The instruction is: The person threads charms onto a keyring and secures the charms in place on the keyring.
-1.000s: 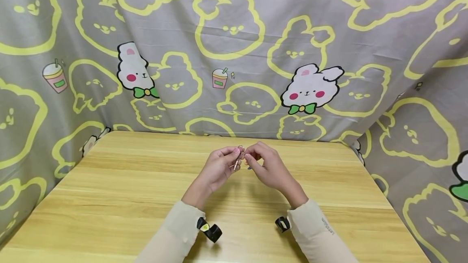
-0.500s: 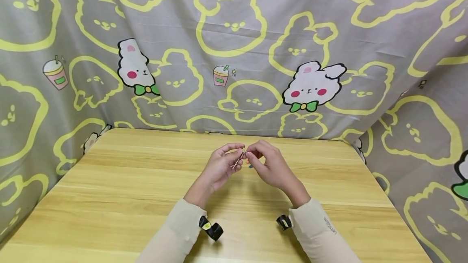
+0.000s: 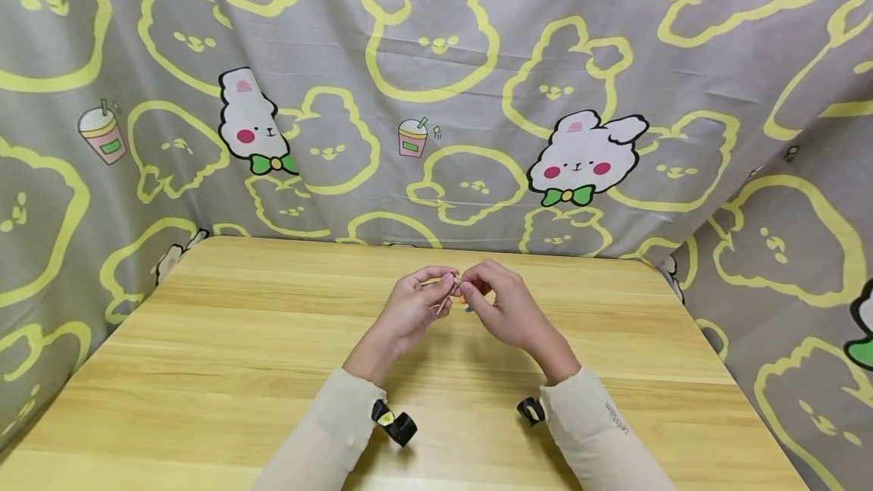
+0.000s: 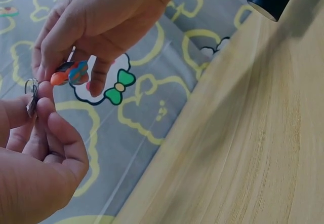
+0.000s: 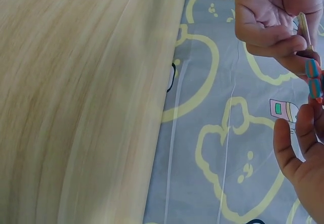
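Note:
Both hands meet in the air over the far half of the table. My left hand point(image 3: 405, 313) pinches a key point(image 5: 304, 30) between thumb and fingers, its blade pointing down toward me in the head view. A thin metal ring point(image 4: 28, 85) stands at the key's head. Close against it, my right hand point(image 3: 508, 309) pinches at the ring with thumb and forefinger. A small orange and blue charm point(image 4: 71, 74) hangs under the right fingers, also visible as blue-and-orange stripes in the right wrist view. The fingertips hide how ring and charm are joined.
Below the hands lies a wood-grain table point(image 3: 273, 370). A grey curtain point(image 3: 327, 44) with yellow bear outlines and white rabbits hangs behind it and along both sides. Black wrist cameras point(image 3: 395, 426) sit at the cuffs.
Both hands stay nearly in place, with small finger movements at the ring. The key's blade has tilted slightly, and more of the charm's orange shows below the right fingers.

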Demonstrator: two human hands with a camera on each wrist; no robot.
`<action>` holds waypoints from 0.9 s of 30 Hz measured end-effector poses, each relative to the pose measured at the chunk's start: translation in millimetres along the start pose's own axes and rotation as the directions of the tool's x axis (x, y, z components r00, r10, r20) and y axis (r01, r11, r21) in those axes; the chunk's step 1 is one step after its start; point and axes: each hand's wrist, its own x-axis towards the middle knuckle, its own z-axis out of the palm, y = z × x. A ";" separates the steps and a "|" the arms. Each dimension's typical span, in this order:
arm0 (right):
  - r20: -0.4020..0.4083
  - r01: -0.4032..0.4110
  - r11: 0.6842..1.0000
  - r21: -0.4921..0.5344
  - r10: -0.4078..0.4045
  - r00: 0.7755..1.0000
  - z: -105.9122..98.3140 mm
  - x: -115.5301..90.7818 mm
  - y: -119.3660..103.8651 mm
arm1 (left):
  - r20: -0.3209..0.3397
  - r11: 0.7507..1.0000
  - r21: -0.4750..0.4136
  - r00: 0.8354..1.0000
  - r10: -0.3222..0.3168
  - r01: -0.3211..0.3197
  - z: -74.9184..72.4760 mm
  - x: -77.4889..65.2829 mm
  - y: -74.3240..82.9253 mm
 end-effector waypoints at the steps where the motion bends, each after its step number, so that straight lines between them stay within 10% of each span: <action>1: 0.004 -0.001 1.000 -0.003 0.002 1.000 -0.3 0.0 0.3 | -0.002 1.000 0.010 1.000 0.002 -0.002 -0.3 -0.1 0.0; 27: 0.008 0.086 0.990 -0.113 -0.086 0.996 -0.7 0.8 0.0 | -0.050 0.997 0.082 0.999 0.008 -0.004 -3.6 3.3 -2.5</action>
